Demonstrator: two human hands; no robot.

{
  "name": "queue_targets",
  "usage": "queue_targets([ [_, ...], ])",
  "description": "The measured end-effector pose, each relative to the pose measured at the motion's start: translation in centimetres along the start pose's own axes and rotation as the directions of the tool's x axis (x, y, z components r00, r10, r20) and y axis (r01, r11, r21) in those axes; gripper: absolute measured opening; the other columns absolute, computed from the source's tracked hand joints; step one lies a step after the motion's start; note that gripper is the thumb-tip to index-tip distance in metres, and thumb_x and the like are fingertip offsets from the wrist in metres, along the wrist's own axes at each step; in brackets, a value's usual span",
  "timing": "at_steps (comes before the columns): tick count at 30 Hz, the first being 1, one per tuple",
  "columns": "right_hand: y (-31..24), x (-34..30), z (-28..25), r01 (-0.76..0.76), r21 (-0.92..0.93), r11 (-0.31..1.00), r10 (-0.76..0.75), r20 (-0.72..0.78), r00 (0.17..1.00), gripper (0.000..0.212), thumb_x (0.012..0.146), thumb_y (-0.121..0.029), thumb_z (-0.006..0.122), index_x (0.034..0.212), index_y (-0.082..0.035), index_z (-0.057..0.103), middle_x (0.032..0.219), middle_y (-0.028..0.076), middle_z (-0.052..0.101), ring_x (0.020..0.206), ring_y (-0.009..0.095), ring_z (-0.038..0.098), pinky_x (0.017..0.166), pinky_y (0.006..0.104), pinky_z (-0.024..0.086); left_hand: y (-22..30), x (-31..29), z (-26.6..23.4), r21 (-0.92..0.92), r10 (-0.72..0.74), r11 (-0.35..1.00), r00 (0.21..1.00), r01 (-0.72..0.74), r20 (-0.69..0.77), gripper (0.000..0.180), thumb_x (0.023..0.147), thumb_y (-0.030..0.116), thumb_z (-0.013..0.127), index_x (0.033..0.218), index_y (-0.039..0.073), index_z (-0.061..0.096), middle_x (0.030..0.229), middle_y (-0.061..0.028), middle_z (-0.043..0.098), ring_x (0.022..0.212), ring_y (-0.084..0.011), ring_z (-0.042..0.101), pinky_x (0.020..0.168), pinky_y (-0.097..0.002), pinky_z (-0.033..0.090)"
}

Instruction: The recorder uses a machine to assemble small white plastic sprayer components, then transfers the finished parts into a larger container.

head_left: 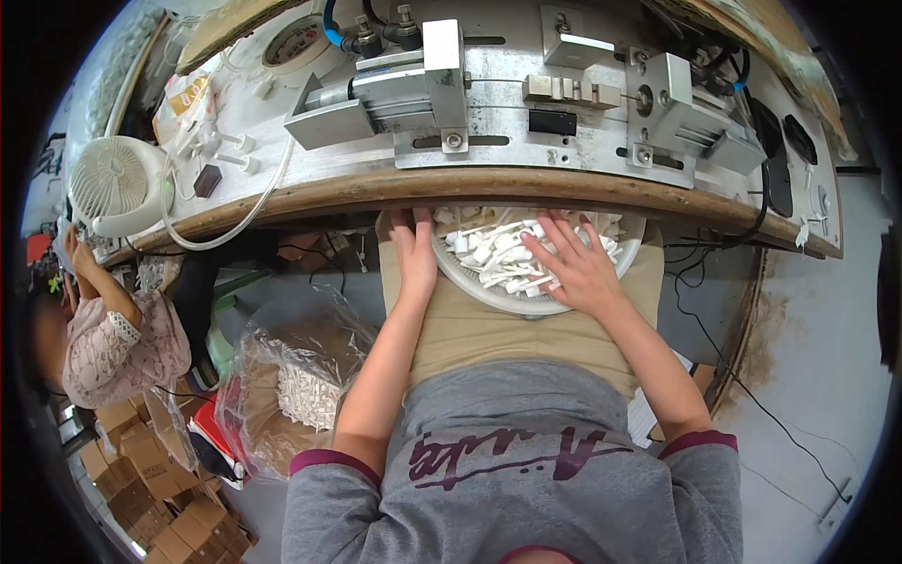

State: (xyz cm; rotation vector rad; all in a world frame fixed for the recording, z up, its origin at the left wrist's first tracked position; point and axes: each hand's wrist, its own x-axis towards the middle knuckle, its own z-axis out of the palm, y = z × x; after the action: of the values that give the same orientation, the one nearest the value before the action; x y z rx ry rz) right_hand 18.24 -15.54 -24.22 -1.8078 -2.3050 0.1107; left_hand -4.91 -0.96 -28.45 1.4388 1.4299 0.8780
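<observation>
A round white basket rests on my lap, partly under the bench edge. It is heaped with small white plastic parts, stick-like with wider heads. My right hand lies over the parts on the right side of the heap, its fingers spread. At the basket's left rim is my left hand, fingers stretched toward the bench; their tips are hidden by its edge. Above, on the bench, a metal fixture has a left clamp cylinder, a right one and a small metal block between them.
The wooden bench edge runs across above my lap. A small white fan, a tape roll and a cable lie at the left. A plastic-lined box of white parts stands on the floor. A co-worker sits at the far left.
</observation>
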Motion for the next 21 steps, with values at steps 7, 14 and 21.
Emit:
queue_targets([
  [7,0.1,-2.9,-2.6,-0.118,0.185,0.976,0.170,-0.294,0.941,0.071,0.080,-0.036,0.075,0.143,-0.016,0.046,0.148,0.014,0.042,0.136,0.031,0.040,0.107,0.0511,0.033,-2.2,0.0,0.6,-0.300,-0.312,0.887,0.934,0.352,0.174,0.045,0.096,0.013,0.055,0.138,0.001,0.041,0.126,-0.0120,0.058,0.112,-0.0212,0.056,0.099,-0.0334,0.041],
  [14,7.9,-9.1,1.4,-0.436,0.897,0.077,0.923,0.100,0.370,0.052,0.090,-0.022,0.070,0.133,-0.001,0.050,0.115,0.009,0.061,0.100,0.017,0.058,0.084,0.0280,0.047,-4.1,-1.0,1.1,-0.407,-0.489,0.739,0.843,0.536,0.223,0.039,0.101,0.024,0.054,0.132,0.002,0.047,0.120,-0.0107,0.061,0.110,-0.0221,0.057,0.097,-0.0366,0.045],
  [21,19.9,-8.6,8.9,-0.484,0.812,-0.327,0.682,0.557,0.474,0.022,0.089,-0.017,0.063,0.105,-0.002,0.064,0.102,0.006,0.061,0.095,0.019,0.059,0.074,0.0392,0.053,-0.5,-3.2,2.4,-0.350,-0.556,0.697,0.780,0.626,0.286,0.061,0.101,0.047,0.047,0.146,0.008,0.029,0.136,-0.0125,0.053,0.117,-0.0252,0.057,0.092,-0.0458,0.051],
])
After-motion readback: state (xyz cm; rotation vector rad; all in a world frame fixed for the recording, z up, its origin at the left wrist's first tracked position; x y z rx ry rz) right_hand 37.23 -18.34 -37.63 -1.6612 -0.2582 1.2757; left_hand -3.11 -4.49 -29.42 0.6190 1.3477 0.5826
